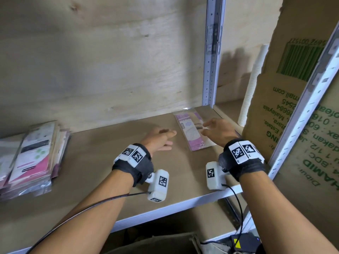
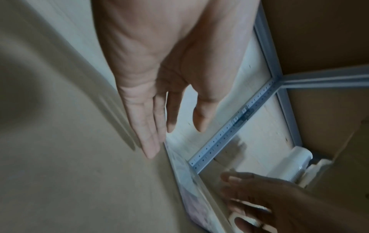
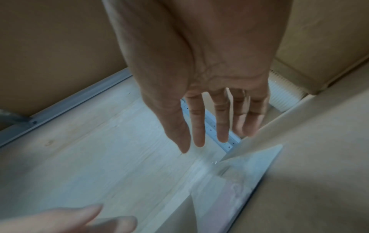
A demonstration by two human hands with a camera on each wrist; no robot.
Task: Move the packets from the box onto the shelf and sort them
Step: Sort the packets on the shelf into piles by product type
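A clear packet with pink and purple print [image 1: 190,132] lies flat on the brown shelf board [image 1: 102,162], near the back right corner. My left hand [image 1: 161,139] hovers just left of it, fingers straight and empty. My right hand [image 1: 214,129] is spread over the packet's right edge, fingers loose; whether they touch the packet is unclear. The left wrist view shows the left hand [image 2: 159,123] with straight fingers beside the packet [image 2: 191,186]. Seen from the right wrist, my right hand [image 3: 209,135] hangs open above the packet [image 3: 235,189]. A stack of packets [image 1: 31,158] sits at the shelf's left end.
A large cardboard box with green print [image 1: 293,99] stands at the right, past the shelf. A white ribbed tube [image 1: 253,85] leans beside it. A grey perforated upright [image 1: 212,52] rises at the back, and plywood [image 1: 100,61] forms the back wall. The shelf's white front rail [image 1: 165,208] runs below my wrists.
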